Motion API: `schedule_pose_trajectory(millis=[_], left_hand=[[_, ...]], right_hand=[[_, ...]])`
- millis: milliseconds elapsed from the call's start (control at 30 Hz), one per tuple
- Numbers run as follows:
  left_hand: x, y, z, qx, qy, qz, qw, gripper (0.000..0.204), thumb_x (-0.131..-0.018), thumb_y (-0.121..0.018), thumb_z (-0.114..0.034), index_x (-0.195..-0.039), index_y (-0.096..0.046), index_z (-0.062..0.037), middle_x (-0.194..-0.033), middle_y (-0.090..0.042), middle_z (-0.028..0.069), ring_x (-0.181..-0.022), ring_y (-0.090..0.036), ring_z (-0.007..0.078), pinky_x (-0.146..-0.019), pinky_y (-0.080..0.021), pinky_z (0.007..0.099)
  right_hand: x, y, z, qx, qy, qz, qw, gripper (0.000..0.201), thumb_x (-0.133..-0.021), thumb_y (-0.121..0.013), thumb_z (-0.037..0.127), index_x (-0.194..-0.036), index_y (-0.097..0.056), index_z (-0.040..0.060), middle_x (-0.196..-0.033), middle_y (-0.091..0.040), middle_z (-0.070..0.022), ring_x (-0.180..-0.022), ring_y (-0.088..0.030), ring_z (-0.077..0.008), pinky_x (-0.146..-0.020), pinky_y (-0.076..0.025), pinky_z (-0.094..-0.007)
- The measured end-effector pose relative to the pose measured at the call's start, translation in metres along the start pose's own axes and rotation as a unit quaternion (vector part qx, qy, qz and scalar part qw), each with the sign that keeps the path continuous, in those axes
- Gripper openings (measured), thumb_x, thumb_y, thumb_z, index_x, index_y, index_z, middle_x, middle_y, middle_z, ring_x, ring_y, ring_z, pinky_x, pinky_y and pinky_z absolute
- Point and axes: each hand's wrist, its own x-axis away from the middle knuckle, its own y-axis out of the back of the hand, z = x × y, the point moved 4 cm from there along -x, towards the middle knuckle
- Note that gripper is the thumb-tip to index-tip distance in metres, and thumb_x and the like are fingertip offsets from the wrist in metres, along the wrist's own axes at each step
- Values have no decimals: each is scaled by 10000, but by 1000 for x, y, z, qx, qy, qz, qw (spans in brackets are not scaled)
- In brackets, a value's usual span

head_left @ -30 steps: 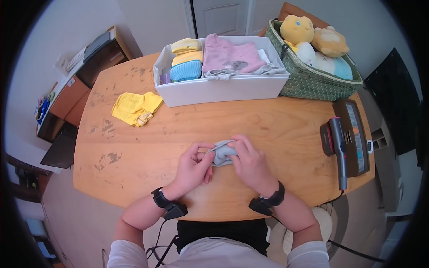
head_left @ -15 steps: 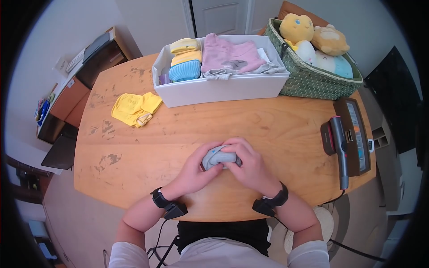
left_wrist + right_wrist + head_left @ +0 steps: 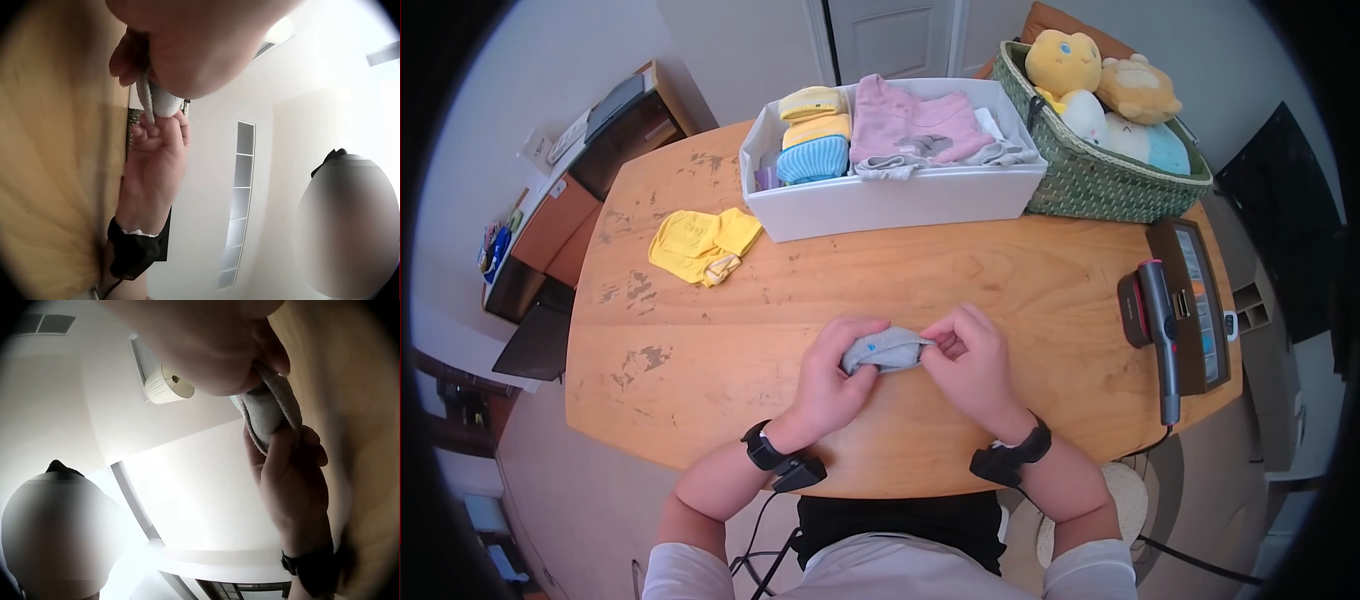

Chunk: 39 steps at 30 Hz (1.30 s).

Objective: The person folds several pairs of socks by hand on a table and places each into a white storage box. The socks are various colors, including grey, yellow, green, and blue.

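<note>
A small folded grey cloth (image 3: 884,350) with a blue mark is held between both hands over the front middle of the table. The left hand (image 3: 832,375) grips its left end, thumb in front and fingers behind. At its right end the right hand (image 3: 975,370) pinches the edge between thumb and fingertips. From the right wrist view, the grey cloth (image 3: 267,412) shows an open fold with a rolled part inside. In the left wrist view the cloth (image 3: 164,101) spans between the hands, partly hidden by the near palm.
Yellow clothing (image 3: 705,245) lies at the table's left. Behind stands a white bin (image 3: 900,204) of folded clothes, beside a green basket (image 3: 1100,185) of plush toys. A grey handheld device (image 3: 1162,340) and a brown case (image 3: 1200,300) are at the right edge.
The right hand has shifted from around the cloth to pinching its right edge. The cloth is turned and looks flatter, with its blue mark now facing up on the left.
</note>
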Motion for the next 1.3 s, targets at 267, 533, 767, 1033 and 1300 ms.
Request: schedule_pose_trajectory(millis=[267,533,767,1033,1300], left_hand=[[2,2,-6,-49,16,-10,999,448,-778,-644,102,-1201,-675,-41,-1156,-662,147,-1063,-658,285,-910,-532,350],[-2,4,-7,-6,-6,20,1000,414,-830,-768,-12,-1227,-649,-31,-1106,-671,116,-1037,-667,250,-910,-540,349],[-1,1,-2,23,88,63,994,521,-828,-843,-92,-1288,-608,-27,-1203,-690,137,-1115,-683,223,-954,-549,359],[-4,1,16,51,60,-15,997,559,-791,-766,39,-1311,-579,-40,-1250,-667,152,-1174,-660,258,-996,-534,377],[-3,-2,4,0,-95,67,993,661,-773,-829,34,-1366,-557,-75,-1415,-505,164,-1333,-523,302,-1078,-470,415]], right_hand=[[9,-3,19,31,139,-40,989,150,-758,-682,-118,-841,-643,1,-841,-598,-92,-693,-634,-194,-610,-537,-279],[0,-5,8,28,102,-3,994,158,-810,-659,-61,-938,-598,8,-898,-570,-95,-731,-645,-193,-631,-545,-299],[8,-8,15,74,128,48,988,167,-822,-670,-37,-957,-588,18,-914,-568,-102,-724,-650,-204,-638,-551,-331],[10,-12,17,57,107,91,988,239,-843,-704,-6,-1046,-582,23,-957,-588,-99,-790,-658,-191,-703,-553,-311],[6,-22,-13,-276,-106,144,944,390,-970,-694,60,-1316,-528,-15,-1115,-621,-132,-1007,-675,-198,-838,-579,-314]])
